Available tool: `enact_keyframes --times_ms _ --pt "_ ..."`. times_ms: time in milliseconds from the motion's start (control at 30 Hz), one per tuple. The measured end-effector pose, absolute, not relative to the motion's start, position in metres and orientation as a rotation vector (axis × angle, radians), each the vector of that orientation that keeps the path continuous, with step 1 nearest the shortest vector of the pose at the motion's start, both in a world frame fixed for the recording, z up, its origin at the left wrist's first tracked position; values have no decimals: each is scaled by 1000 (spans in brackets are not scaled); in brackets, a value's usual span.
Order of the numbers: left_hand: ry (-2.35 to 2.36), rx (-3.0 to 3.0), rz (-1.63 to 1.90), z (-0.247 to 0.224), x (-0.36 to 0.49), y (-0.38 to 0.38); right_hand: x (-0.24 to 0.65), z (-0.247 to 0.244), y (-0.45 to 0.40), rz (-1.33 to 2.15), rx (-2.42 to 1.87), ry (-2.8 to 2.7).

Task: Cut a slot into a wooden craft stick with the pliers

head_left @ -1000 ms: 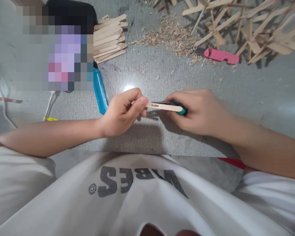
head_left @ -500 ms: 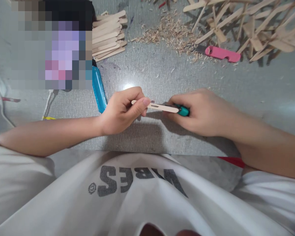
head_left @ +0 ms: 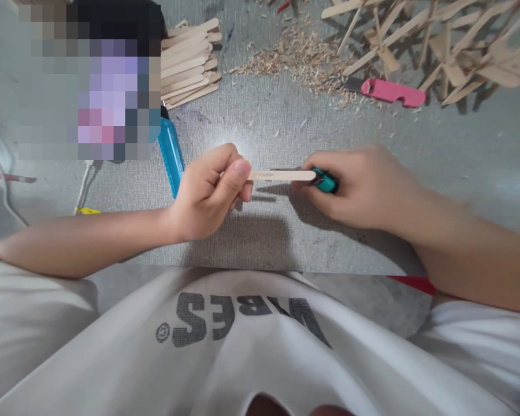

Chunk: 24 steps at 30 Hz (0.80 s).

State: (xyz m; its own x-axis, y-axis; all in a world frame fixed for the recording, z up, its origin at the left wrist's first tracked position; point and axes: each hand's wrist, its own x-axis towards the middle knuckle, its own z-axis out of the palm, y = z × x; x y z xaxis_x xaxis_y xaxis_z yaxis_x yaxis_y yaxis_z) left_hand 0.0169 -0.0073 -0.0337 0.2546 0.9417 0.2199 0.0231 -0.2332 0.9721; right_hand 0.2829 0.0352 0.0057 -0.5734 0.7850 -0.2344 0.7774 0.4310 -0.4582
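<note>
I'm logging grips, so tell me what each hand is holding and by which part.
The left hand holds a flat wooden stick toward its left end. The right hand holds a green-handled tool by its handle.

A pale, slotted wooden stick (head_left: 286, 175) with a rounded end lies crosswise in the left hand (head_left: 212, 188), visually overlapping a teal-and-black tool (head_left: 327, 182) in the right hand (head_left: 357, 185).

Glare on tabletop (head_left: 260, 130); soft shadows; right hand (head_left: 357, 185) blurred.
</note>
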Motion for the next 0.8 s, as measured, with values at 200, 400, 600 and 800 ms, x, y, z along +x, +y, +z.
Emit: enact_keyframes --times_ms 200,400,600,800 --pt "901 1537 1118 -34 18 -11 278 4 26 790 -1402 -2645" --pt "931 1521 1056 -35 18 -14 276 0 22 765 -1359 -2655" --pt "889 1431 1015 -33 20 -18 276 -6 21 559 -1355 -2668" --pt "858 1308 961 -33 23 -20 271 -1 24 482 -1483 -2671"
